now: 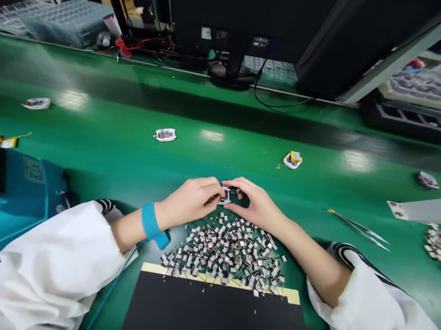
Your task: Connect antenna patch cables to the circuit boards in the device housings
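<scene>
Between my two hands, just behind a pile of small grey parts (pixel 232 250), is a small white-rimmed device (pixel 224 196) with its inner parts showing. My left hand (pixel 193 197), with a blue strap (pixel 150 220) at the wrist, is closed, its fingertips pressed at the device's left side. My right hand (pixel 255 203) curves round the right side, thumb and forefinger at the device's edges. The pile of grey parts with thin dark leads lies on the green table, partly over the yellow-edged black sheet (pixel 212 314).
Similar devices (pixel 165 135) lie in a row behind; one carries a yellow piece (pixel 295 156). Tweezers (pixel 358 229) and a metal bar (pixel 425 209) are right. A blue machine (pixel 23 195) stands left, a monitor stand (pixel 232 74) at the back.
</scene>
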A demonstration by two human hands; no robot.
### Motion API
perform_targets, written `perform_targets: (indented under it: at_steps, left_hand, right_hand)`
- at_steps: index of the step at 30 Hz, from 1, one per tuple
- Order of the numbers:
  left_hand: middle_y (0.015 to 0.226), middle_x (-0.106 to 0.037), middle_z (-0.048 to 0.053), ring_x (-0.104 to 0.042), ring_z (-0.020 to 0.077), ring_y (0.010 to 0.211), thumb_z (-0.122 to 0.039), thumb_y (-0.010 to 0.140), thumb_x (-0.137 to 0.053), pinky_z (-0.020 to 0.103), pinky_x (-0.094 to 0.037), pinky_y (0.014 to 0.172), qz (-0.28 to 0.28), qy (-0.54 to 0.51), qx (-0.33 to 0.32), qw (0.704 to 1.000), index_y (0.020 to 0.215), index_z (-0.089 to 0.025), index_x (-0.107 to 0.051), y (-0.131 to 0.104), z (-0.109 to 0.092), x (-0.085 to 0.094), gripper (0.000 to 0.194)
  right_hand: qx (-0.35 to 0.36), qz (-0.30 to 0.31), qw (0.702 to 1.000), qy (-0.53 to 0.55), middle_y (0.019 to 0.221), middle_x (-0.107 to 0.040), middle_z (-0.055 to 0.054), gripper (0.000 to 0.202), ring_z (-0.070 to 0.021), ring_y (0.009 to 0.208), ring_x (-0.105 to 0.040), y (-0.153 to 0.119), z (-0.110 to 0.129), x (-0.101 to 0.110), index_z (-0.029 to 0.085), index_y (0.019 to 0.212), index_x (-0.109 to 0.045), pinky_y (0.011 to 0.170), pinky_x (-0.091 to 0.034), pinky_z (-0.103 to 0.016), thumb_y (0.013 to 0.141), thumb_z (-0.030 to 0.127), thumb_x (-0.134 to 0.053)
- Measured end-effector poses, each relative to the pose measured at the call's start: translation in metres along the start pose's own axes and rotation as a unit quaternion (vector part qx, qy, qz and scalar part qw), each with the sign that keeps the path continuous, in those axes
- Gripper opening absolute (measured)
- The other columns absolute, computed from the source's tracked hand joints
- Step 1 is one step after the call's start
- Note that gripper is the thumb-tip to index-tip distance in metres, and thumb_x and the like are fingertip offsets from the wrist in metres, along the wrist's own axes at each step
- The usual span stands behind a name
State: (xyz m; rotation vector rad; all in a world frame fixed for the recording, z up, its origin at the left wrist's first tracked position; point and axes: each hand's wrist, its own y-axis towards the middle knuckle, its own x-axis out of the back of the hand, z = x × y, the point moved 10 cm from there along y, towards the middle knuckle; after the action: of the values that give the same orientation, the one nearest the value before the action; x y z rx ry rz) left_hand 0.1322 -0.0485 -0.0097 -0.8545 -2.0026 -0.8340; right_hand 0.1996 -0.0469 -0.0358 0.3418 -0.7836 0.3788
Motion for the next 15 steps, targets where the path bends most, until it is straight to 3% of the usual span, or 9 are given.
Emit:
perform_targets:
  at_steps: [9,15]
  left_hand:
    - [0.084,-0.06,0.004,-0.057,0.0156,0.078,-0.016,0.084,-0.042,0.027,-0.048,0.068,0.014,0.13,-0.033,0.991,0.083,-0.015,-0.06,0.0003,-0.0092,-0.0041,0.019]
    - [0.086,-0.062,0.001,-0.057,0.0143,0.078,-0.018,0.083,-0.045,0.026,-0.048,0.067,0.009,0.116,-0.022,0.993,0.084,-0.019,-0.061,0.0021,-0.0098,-0.003,0.016]
  right_hand:
    - [-0.003,-0.013,1.0,-0.001,0.093,-0.053,-0.002,0.04,-0.0109,0.067,-0.047,0.0003,-0.0057,0.0015,0.022,0.11,-0.045,0.062,-0.042,-0.024,0.072,0.024,-0.058]
    - [-0.004,-0.018,1.0,-0.011,0.095,-0.053,-0.001,0.037,-0.0112,0.073,-0.052,0.0005,-0.0099,0.003,0.023,0.107,-0.047,0.063,-0.044,-0.024,0.073,0.029,-0.057]
